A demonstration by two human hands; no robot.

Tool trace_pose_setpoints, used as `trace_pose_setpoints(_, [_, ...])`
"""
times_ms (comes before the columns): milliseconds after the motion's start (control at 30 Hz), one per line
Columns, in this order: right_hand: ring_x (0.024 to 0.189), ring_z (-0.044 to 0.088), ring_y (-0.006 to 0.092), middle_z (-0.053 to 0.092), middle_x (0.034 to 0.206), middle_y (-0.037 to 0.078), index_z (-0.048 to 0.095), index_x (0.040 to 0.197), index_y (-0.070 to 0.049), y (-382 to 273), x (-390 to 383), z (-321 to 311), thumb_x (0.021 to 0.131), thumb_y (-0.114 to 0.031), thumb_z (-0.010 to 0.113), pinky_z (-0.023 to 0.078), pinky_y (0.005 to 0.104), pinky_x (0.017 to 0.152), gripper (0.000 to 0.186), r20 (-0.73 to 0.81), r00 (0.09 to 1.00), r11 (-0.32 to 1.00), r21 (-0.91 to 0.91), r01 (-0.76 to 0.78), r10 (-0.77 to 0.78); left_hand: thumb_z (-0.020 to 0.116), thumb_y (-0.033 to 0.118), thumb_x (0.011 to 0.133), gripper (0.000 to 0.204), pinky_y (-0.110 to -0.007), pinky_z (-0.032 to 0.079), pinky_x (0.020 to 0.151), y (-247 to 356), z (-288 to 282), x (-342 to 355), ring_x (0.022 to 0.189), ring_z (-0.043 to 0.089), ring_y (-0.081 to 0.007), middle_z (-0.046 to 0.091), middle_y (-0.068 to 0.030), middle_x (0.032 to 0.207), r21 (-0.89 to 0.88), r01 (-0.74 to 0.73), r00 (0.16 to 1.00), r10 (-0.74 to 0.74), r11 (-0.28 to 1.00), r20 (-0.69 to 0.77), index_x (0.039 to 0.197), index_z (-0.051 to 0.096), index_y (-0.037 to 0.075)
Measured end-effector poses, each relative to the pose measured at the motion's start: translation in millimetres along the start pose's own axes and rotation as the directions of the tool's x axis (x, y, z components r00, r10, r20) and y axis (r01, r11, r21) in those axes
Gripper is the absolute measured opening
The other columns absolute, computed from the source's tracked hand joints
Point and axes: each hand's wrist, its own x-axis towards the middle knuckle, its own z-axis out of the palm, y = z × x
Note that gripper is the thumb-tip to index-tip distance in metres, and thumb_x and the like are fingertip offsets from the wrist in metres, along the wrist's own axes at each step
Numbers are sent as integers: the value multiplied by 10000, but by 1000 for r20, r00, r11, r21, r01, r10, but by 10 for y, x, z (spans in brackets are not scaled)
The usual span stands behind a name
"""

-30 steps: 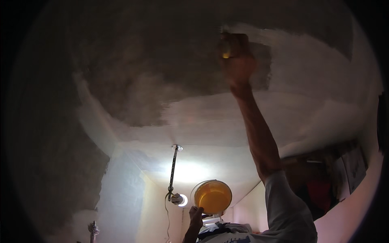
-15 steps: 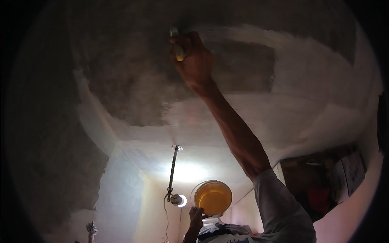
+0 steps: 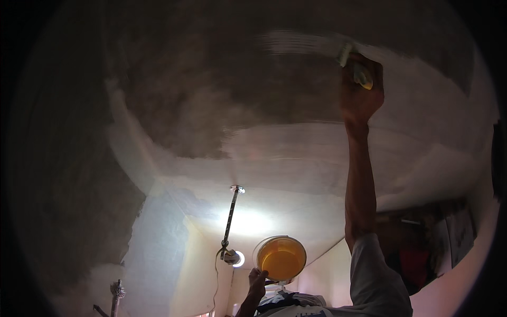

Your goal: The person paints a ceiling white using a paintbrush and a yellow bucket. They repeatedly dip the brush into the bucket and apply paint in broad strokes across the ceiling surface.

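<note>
Dim room, ceiling patchy dark and pale. One bucket, yellow-orange inside, mouth facing the camera; left grip is closed on its lower-left rim. One brush, up by the ceiling: pale head points upper left, protruding past the right grip; long axis slants down rightward through the closed fingers. Beyond: one lit lamp, one pole.

Brush: in right hand, up at ceiling
Bucket: in left hand, below and left of brush
Rod: hanging from ceiling, left of bucket
Lamp: at rod's lower end
Wall: left of rod
</note>
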Motion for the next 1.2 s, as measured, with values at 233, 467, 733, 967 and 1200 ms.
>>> trace_pose_setpoints(233, [783,652,241,621,983,35,659,1011,-210,-411,-218,560,742,-110,707,529,343,630,291,28,975,974,63,217,-219,606,42,800,295,-497,618,611,26,-3,-18,826,644,-329,526,-181,982,1,1,1000,-1,1000,1,1017,424,-39])
trace_pose_setpoints(467, [741,658,268,623,1038,49,676,987,-217,-1123,-458,1035,667,-120,742,534,364,615,341,91,972,971,131,202,-215,613,52,795,320,-474,624,605,16,-34,-10,807,654,-327,527,-186,991,-50,-4,1000,4,999,-8,1033,423,-48])
trace_pose_setpoints(733, [753,662,271,617,1097,74,679,982,-215,-1543,-722,1418,620,-140,766,544,367,612,380,201,959,966,205,159,-201,594,27,803,317,-474,627,606,47,-65,-6,811,657,-341,525,-184,992,-96,-49,999,51,994,15,1052,417,-57])
trace_pose_setpoints(967, [744,656,276,624,1033,76,678,954,-206,-1754,-824,1639,673,-131,743,538,383,618,298,215,963,929,361,77,-163,592,26,803,303,-482,625,612,56,-66,-28,811,652,-338,523,-173,997,-53,-42,999,40,998,-34,1044,423,-46])
trace_pose_setpoints(1200, [869,651,263,639,956,80,665,950,-149,-1228,-604,1428,762,-82,675,528,338,746,200,18,993,831,549,87,-116,607,43,794,327,-483,625,617,-4,-65,5,840,645,-337,512,-167,997,-45,-49,998,47,998,-35,1048,423,-49])
